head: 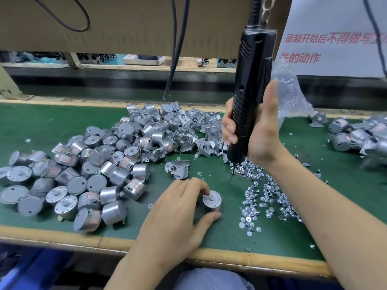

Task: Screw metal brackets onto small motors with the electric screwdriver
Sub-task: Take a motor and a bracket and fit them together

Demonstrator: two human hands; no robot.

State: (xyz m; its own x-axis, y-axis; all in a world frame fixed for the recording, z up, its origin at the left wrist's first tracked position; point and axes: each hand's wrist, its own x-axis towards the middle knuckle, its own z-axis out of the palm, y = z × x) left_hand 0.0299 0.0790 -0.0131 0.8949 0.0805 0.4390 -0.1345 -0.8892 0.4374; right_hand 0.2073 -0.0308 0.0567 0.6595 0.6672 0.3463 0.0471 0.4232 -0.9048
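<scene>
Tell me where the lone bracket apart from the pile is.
Head view, near centre: the bracket lies just beyond the left hand holding a motor, between the motor pile and the screws.

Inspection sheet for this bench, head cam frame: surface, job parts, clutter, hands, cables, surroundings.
Surface: green mat on a wood-edged bench.
Job's things: loose motors heaped left; brackets piled behind them; lone bracket lying apart; screws spread right of centre; more motors far right, blurred.
Clutter: clear plastic bag behind the right hand; white discs scattered on the mat.
Grippers: left hand holds a single motor upright on the mat; right hand grips the electric screwdriver, bit down at the screws.
Cables: black cables hang from above; chain atop the screwdriver.
Surroundings: cardboard panel overhead; sign with red characters, back right.
</scene>
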